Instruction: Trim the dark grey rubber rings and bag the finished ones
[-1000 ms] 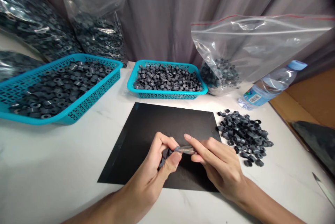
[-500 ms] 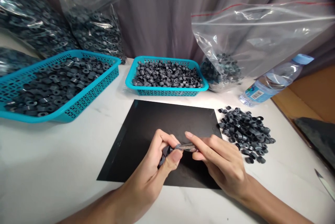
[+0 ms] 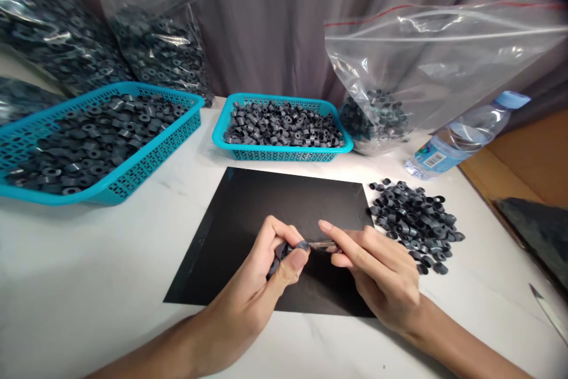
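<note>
My left hand (image 3: 261, 284) is closed around a small dark grey plastic ring (image 3: 278, 255), pinched between thumb and fingers above a black mat (image 3: 248, 207). My right hand (image 3: 377, 272) grips a thin metal blade tool (image 3: 320, 244), its tip meeting the ring at my left thumb. A loose pile of the same grey rings (image 3: 415, 222) lies just right of the mat, close to my right hand.
Two turquoise baskets full of grey rings stand behind the mat, one at left (image 3: 133, 178) and one at centre (image 3: 284, 154). Clear zip bags of rings (image 3: 377, 113) lean on a grey curtain. A water bottle (image 3: 461, 136) lies at right. Another blade (image 3: 548, 308) rests by the right edge.
My right hand has drawn slightly to the right along the tool, while the left keeps its pinch on the ring. The camera tilted a little, shifting the scene.
</note>
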`<state>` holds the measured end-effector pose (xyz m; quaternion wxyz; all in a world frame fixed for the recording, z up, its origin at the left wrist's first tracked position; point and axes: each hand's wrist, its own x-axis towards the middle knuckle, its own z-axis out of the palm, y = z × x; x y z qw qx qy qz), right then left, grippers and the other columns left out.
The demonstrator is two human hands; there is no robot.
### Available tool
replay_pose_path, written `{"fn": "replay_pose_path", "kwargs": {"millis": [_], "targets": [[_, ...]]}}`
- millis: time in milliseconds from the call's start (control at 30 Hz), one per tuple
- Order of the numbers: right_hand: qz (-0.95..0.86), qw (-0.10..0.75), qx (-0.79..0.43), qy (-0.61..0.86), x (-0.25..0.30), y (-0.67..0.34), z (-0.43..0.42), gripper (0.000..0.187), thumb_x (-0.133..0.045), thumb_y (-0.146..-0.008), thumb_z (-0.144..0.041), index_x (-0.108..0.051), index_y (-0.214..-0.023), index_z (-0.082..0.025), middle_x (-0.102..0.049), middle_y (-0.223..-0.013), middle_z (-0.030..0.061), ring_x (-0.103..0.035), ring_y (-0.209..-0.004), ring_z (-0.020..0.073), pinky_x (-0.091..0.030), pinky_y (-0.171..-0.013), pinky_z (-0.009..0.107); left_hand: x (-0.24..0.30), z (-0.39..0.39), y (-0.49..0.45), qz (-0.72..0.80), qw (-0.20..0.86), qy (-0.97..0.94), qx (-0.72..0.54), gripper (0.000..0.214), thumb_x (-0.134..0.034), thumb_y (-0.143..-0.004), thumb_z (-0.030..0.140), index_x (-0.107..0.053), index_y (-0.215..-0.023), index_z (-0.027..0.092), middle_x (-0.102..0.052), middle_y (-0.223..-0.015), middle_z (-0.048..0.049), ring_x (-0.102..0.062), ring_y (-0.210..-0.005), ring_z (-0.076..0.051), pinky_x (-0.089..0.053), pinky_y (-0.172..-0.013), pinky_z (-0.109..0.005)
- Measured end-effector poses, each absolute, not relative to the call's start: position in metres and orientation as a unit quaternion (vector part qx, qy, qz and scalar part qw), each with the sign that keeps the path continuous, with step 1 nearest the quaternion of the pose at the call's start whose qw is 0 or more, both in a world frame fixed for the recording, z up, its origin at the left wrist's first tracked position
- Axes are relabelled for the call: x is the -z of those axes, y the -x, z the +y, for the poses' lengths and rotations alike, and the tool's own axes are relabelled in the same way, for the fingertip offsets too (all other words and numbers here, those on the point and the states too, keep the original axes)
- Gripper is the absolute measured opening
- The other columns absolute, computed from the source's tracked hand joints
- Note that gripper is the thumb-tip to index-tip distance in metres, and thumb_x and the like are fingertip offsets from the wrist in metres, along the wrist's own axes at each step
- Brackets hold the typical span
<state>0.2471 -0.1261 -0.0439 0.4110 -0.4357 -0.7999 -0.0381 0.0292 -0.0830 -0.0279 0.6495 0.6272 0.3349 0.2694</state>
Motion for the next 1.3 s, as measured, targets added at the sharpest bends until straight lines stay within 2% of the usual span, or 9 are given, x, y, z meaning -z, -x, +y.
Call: {"fn": "replay_pose_path", "kwargs": {"millis": [333,533,600,733,833,900,967,1100,1300], "targets": [[-0.785,0.429,0.018,0.447,0.046,-0.245,-0.123,0.051,-0.051,-0.102,-0.015,-0.043,-0.151,-0.021,-0.067,-0.093,0.0070,-0.059,-0.073,0.0153,-0.048,-0.065,0.028,0.022,-0.078,-0.027,0.344,0.642,-0.636,-0.253,0.017,-0.041,-0.103,0.046,-0.042,-0.101,0.029,-0.038,-0.084,0.0038,-0.037,-0.074,-0.014,-0.032,-0.069,-0.031],[-0.748,0.455,-0.024,0.483,0.045,-0.245,-0.120,0.048,-0.051,-0.100,-0.011,-0.049,-0.147,-0.021,-0.062,-0.086,0.0053,-0.057,-0.068,0.0144,-0.047,-0.061,0.027,0.022,-0.077,-0.023,0.339,0.665,-0.619,-0.243,0.020,-0.042,-0.102,0.047,-0.042,-0.099,0.027,-0.037,-0.081,0.0039,-0.035,-0.070,-0.013,-0.031,-0.066,-0.030],[-0.722,0.470,-0.091,0.500,0.042,-0.241,-0.119,0.041,-0.050,-0.101,-0.016,-0.055,-0.141,-0.022,-0.063,-0.086,0.0046,-0.058,-0.068,0.0139,-0.048,-0.060,0.025,0.019,-0.076,-0.023,0.339,0.668,-0.619,-0.236,0.022,-0.043,-0.102,0.049,-0.043,-0.099,0.027,-0.038,-0.081,0.0038,-0.035,-0.071,-0.014,-0.032,-0.066,-0.030],[-0.619,0.492,-0.311,0.528,0.034,-0.229,-0.118,0.022,-0.060,-0.096,-0.034,-0.067,-0.112,-0.021,-0.067,-0.092,0.0041,-0.064,-0.079,0.0159,-0.053,-0.064,0.023,0.009,-0.072,-0.025,0.334,0.659,-0.650,-0.179,0.025,-0.045,-0.100,0.050,-0.046,-0.100,0.025,-0.046,-0.086,0.0017,-0.044,-0.082,-0.016,-0.037,-0.076,-0.032],[-0.555,0.476,-0.468,0.497,0.031,-0.221,-0.114,0.024,-0.070,-0.089,-0.042,-0.065,-0.095,-0.019,-0.066,-0.085,0.0014,-0.063,-0.076,0.0146,-0.053,-0.066,0.022,0.002,-0.070,-0.027,0.310,0.651,-0.678,-0.140,0.025,-0.044,-0.100,0.049,-0.047,-0.101,0.025,-0.053,-0.099,-0.0017,-0.049,-0.096,-0.019,-0.039,-0.089,-0.035],[-0.535,0.472,-0.514,0.477,0.030,-0.218,-0.111,0.028,-0.072,-0.087,-0.044,-0.062,-0.088,-0.018,-0.065,-0.081,0.0003,-0.062,-0.075,0.0139,-0.053,-0.069,0.023,0.002,-0.070,-0.027,0.312,0.646,-0.683,-0.137,0.026,-0.042,-0.101,0.050,-0.048,-0.101,0.025,-0.052,-0.098,-0.0015,-0.049,-0.096,-0.019,-0.039,-0.089,-0.036],[-0.542,0.467,-0.511,0.477,0.032,-0.219,-0.110,0.030,-0.071,-0.087,-0.046,-0.061,-0.089,-0.018,-0.065,-0.083,0.0010,-0.062,-0.076,0.0145,-0.052,-0.070,0.024,0.003,-0.071,-0.027,0.323,0.645,-0.677,-0.142,0.027,-0.041,-0.101,0.051,-0.047,-0.100,0.025,-0.048,-0.091,0.0004,-0.047,-0.088,-0.018,-0.040,-0.084,-0.034],[-0.565,0.475,-0.421,0.527,0.039,-0.224,-0.109,0.028,-0.062,-0.094,-0.045,-0.062,-0.095,-0.017,-0.063,-0.085,0.0018,-0.059,-0.078,0.0146,-0.050,-0.068,0.023,0.005,-0.071,-0.026,0.340,0.650,-0.663,-0.151,0.028,-0.042,-0.100,0.052,-0.045,-0.098,0.025,-0.041,-0.080,0.0036,-0.040,-0.075,-0.015,-0.037,-0.073,-0.031],[-0.590,0.478,-0.293,0.581,0.044,-0.232,-0.106,0.022,-0.054,-0.100,-0.038,-0.060,-0.103,-0.018,-0.060,-0.084,0.0011,-0.057,-0.073,0.0142,-0.048,-0.065,0.023,0.006,-0.070,-0.023,0.336,0.677,-0.635,-0.159,0.026,-0.045,-0.100,0.051,-0.046,-0.098,0.025,-0.042,-0.078,0.0047,-0.036,-0.068,-0.013,-0.032,-0.064,-0.029]]}}
